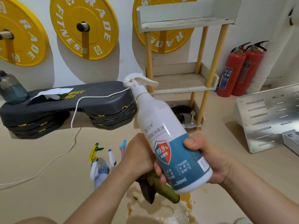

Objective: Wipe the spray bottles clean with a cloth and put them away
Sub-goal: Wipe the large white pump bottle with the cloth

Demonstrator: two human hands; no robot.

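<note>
Centre frame: left hand point(142, 156) bunched round an olive cloth point(159, 186), pressing it to the lower side of the white spray bottle point(163, 136). The right hand point(210, 162) wraps the bottle's base, thumb on the label. Advised handling: rotate the bottle with the right hand and draw the cloth up toward the trigger. Pending: other spray bottles point(103, 164) on the floor, lower centre; shelf rack point(178, 81), upper right.

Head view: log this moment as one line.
right hand: holds white spray bottle | left hand: holds green cloth against bottle | other spray bottles: on floor
</note>
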